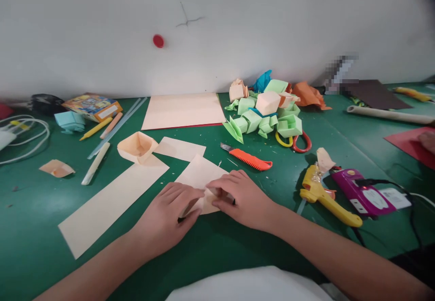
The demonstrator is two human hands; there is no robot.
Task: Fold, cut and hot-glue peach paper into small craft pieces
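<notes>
Peach paper (200, 174), folded, flat on the green table (238, 251), near the middle and toward the near edge. Held down under both hands, fingertips meeting on its near side. Left hand (168, 217): fingers stretched out flat and together, tips pressing on the fold, gripping nothing. Right hand (243, 199): fingers bent over the paper's right corner, tips on it; pinching or only pressing, cannot tell.

Just left, a long strip (108, 201) of the same colour, slanting from near left to far right. Beyond it, an open paper box (137, 147) with a small sheet (180, 148) beside it. Just far-right of the hands, an orange cutter (249, 158). Farther back, a big sheet (183, 110) by the wall; right of it, a heap of folded shapes (268, 111) with scissors (297, 143) at its near edge. Well to the right, a yellow glue gun (326, 197) beside a purple case (362, 197).
</notes>
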